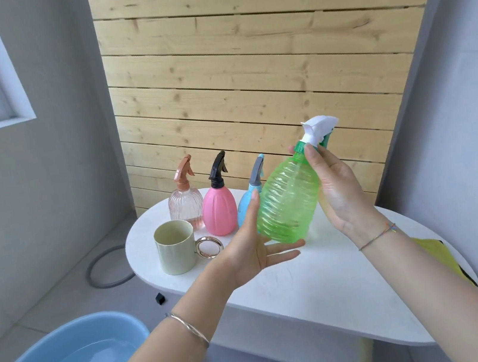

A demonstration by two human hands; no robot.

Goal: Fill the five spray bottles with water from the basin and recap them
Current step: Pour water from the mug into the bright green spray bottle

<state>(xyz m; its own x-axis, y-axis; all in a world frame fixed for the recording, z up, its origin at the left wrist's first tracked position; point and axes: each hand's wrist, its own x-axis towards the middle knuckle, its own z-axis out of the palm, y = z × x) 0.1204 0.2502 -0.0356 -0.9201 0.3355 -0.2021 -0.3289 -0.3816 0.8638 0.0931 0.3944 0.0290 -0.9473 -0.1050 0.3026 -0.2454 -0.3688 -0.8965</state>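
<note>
A green ribbed spray bottle (288, 201) with a white trigger head (318, 129) is held tilted above the white table (326, 286). My right hand (337, 187) pinches its neck just under the cap. My left hand (250, 249) supports the bottle's base with straight fingers. Behind stand a clear pink glass bottle (185, 205), a solid pink bottle with a black trigger (219, 209) and a blue bottle with a grey trigger (245, 201), partly hidden by my left hand. The blue basin (55, 350) with water sits at lower left.
A pale green mug (175, 247) with a gold ring handle stands on the table's left side. A yellow cloth (433, 250) lies at the right edge. A grey hose ring (107, 267) and a small black object (160, 298) lie on the floor. Wooden slats back the table.
</note>
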